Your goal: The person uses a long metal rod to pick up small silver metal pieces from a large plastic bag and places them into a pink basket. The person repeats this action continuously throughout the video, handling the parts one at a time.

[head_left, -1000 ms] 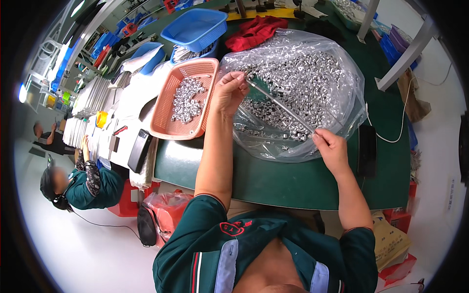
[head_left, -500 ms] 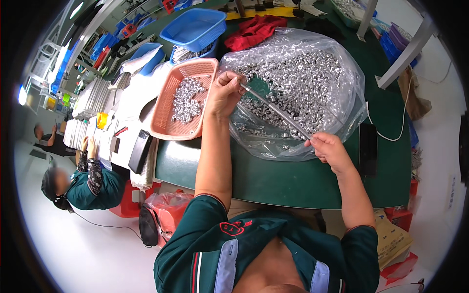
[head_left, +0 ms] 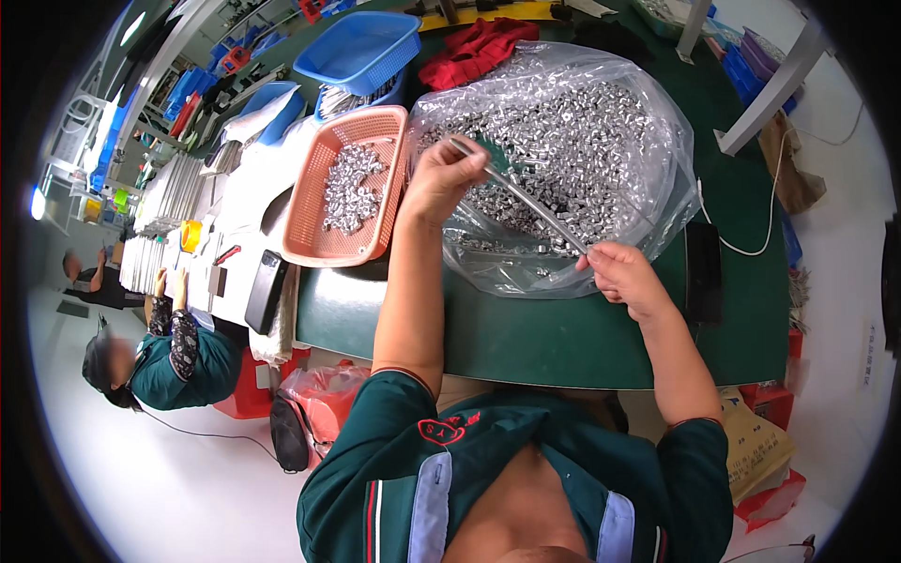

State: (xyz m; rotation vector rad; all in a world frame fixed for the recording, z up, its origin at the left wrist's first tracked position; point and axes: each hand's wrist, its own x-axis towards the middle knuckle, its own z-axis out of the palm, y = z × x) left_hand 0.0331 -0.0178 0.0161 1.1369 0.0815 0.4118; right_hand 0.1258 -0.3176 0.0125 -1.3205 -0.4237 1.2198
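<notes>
Head view: I'm pinching the metal rod (head_left: 535, 206) near one end with the left hand (head_left: 443, 183), toward the other with the right hand (head_left: 627, 279); it's slanting between them above small metal parts (head_left: 601, 122). Step's looking like rod handling; next move's probably needing steady grips.

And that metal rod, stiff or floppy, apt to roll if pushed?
Probably stiff: the metal rod spans straight between left hand and right hand without visible sag. Likely to roll, as it looks slim and round. Its shiny surface may feel slippery.
</notes>
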